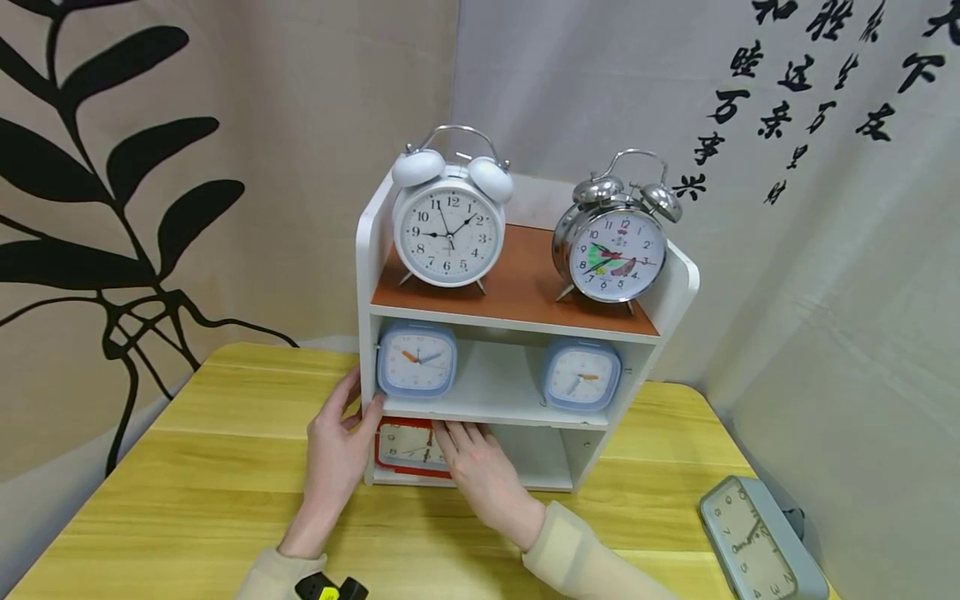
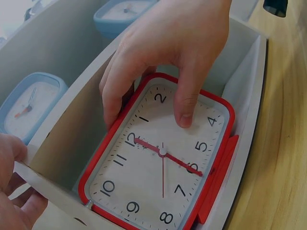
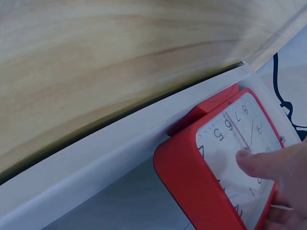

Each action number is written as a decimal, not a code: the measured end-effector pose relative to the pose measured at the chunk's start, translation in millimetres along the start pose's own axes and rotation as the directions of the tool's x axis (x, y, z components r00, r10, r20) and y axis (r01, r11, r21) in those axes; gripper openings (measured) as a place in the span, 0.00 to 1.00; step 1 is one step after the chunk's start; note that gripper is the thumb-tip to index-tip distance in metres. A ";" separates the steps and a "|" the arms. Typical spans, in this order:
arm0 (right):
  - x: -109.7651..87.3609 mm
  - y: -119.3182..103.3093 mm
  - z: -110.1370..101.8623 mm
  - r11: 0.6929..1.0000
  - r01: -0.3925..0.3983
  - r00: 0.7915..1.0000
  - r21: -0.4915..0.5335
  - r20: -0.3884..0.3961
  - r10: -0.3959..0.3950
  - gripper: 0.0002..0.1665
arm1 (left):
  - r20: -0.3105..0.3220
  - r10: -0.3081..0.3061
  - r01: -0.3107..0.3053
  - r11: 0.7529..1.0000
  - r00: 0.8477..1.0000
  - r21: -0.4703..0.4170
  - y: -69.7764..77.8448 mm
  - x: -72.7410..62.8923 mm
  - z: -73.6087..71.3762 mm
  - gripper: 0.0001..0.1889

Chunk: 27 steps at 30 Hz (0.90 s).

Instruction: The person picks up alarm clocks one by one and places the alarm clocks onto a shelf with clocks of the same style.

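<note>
A red-framed alarm clock [image 1: 408, 447] with a white face stands in the left part of the bottom compartment of a small white shelf [image 1: 517, 414]. My right hand [image 1: 489, 479] holds this clock, thumb across its face and fingers over its upper edge, as the left wrist view shows. Part of the clock is behind that hand in the head view. At the shelf's left side panel, my left hand [image 1: 337, 454] grips the front edge between thumb and fingers. The red foot [image 2: 218, 179] of the clock sits against the compartment's floor.
On the brown top board are a white twin-bell clock [image 1: 450, 225] and a silver twin-bell clock [image 1: 617, 250]. Two blue clocks, one left [image 1: 417, 360] and one right [image 1: 582, 375], occupy the middle compartment. A grey-blue clock [image 1: 757, 537] rests on the wooden table [image 1: 225, 467] at right.
</note>
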State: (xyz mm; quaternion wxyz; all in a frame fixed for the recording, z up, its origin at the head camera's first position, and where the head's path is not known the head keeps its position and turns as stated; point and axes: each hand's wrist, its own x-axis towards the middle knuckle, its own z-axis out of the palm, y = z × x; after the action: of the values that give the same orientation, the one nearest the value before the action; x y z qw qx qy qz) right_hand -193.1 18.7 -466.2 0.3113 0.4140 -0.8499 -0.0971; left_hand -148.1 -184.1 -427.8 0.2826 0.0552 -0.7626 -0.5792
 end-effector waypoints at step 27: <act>1.4 1.0 1.9 0.999 -0.009 1.000 0.045 0.013 0.009 0.40 | -0.003 -0.003 0.003 1.000 1.000 0.004 -1.5 -0.1 0.0 0.27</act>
State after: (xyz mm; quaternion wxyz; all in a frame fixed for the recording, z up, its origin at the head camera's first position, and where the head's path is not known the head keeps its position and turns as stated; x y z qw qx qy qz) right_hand -195.6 18.1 -466.7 0.2967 0.4164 -0.8557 -0.0793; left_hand -148.3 -184.5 -429.2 0.2827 0.0575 -0.7633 -0.5781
